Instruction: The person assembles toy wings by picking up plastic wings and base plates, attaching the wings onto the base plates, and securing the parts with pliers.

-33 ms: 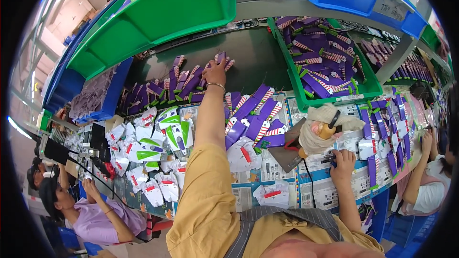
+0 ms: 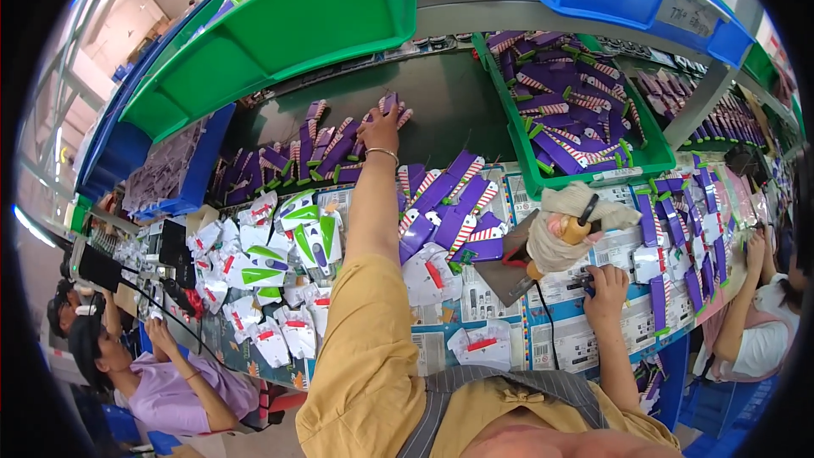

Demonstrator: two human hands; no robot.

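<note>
Dark green belt [image 2: 445, 93] spans the far side of our bench, with a row of striped purple wings along its near edge. Green bin [image 2: 555, 183] at its right is heaped with the same kind of part. On our side, white-and-green shells [image 2: 318, 242] lie left of our outstretched arm, and a loose purple wing pile [image 2: 434, 195] sits just right of it. Cloth-wrapped bundle [image 2: 555, 246] stands between that pile and our right hand [image 2: 606, 286], cord trailing from its base; we'd give both a wide berth with the sleeve and wrist. Left hand [image 2: 379, 129] is at full reach, fingers draped over a striped purple wing [image 2: 389, 103] on the belt, past the end of the row. Right hand is low on the printed sheets, fingers curled round a small dark piece [image 2: 589, 282]. Fingertips are poorly shown: can't tell if the left has a firm grip, or what the dark piece is. For the left, we'd take the wing by its broad purple body, not the narrow green tip, and lift before drawing it in, since dragging could probably snag its neighbours.
</note>
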